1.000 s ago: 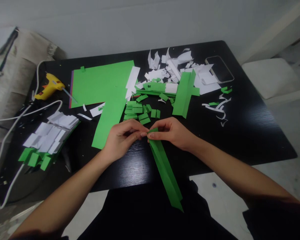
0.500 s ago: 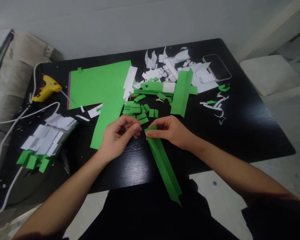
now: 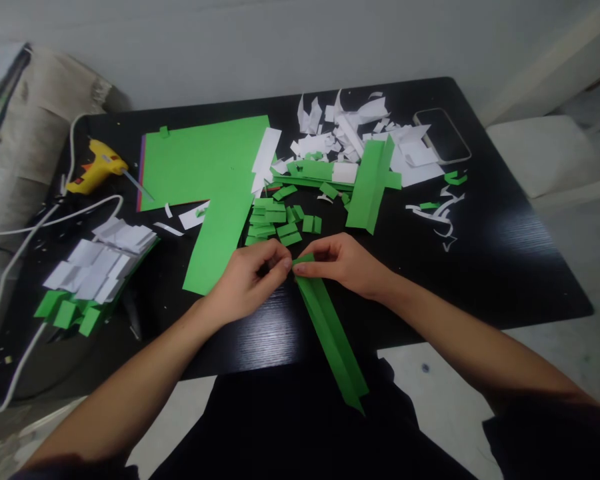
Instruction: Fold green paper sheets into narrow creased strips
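Note:
My right hand [image 3: 343, 263] pinches the top end of a long folded green paper strip [image 3: 330, 327] between thumb and fingers. The strip hangs down at a slant past the table's front edge, creased along its length. Against the strip's upper left corner, my left hand [image 3: 255, 277] is closed in a pinch, its thumb and forefinger tips at the paper's edge. Just beyond both hands lie several small folded green paper pieces [image 3: 270, 212]. A wider creased green strip [image 3: 367, 187] rests behind my right hand.
A large green sheet [image 3: 195, 163] covers the table's left back. Left of it lies a yellow glue gun [image 3: 97, 167] with a white cable [image 3: 3, 293]. Nearer stands a layered white and green paper piece [image 3: 93, 267]. White scraps [image 3: 350, 127] and a phone [image 3: 443, 135] lie at the back right.
My left hand has moved right and closed its fingertips at the strip's top corner, where there was a gap before. My right hand keeps its pinch. The view has shifted slightly.

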A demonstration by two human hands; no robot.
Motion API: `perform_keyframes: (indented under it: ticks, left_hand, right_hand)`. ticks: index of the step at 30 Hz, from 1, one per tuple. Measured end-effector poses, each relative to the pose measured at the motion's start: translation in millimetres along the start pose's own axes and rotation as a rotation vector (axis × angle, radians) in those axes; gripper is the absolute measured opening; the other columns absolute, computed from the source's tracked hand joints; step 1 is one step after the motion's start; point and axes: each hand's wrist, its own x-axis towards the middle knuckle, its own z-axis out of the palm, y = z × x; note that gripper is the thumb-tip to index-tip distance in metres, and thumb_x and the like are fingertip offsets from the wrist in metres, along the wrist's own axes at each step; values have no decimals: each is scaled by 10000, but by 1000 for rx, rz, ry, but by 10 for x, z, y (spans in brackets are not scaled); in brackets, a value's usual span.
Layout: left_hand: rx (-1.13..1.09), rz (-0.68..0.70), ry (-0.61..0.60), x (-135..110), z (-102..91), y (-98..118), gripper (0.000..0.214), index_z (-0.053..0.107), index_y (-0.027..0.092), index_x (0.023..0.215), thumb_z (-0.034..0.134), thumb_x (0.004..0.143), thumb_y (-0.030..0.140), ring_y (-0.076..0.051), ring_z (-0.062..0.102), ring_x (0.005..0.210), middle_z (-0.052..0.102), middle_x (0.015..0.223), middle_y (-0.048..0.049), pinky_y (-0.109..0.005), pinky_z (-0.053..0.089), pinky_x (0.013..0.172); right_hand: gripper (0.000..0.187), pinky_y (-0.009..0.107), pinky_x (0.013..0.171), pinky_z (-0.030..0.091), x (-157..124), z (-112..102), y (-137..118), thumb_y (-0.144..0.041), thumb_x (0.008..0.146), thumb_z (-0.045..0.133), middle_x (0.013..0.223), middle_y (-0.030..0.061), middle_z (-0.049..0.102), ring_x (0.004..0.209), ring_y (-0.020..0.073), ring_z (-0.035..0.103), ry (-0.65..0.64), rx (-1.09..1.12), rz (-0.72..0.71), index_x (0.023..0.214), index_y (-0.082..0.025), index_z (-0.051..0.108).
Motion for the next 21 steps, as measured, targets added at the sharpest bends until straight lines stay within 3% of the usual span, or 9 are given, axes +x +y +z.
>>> perform_keyframes:
  ticks: [12, 21]
  left_hand:
    - [12, -26, 61, 12, 38, 39, 217, 578, 185, 752, 552, 962, 232, -100, 451, 541, 486, 597, 51, -231, 347, 512]
    - [-134, -73, 83, 1, 5, 12, 240, 635, 182, 837, 528, 1027, 281, -126, 585, 631, 632, 695, 3, -259, 456, 617]
  right_hand:
    - [258, 253, 567, 407, -4, 26, -10, -408, 730, 887, 650, -24, 667, 593, 106, 544, 10, -23, -21, 780, -172, 797]
    - [238, 268, 616, 472, -20, 8, -15, -402, 735, 886, 733, 3, 729, 660, 134, 616, 40, 15, -43, 796, -188, 803]
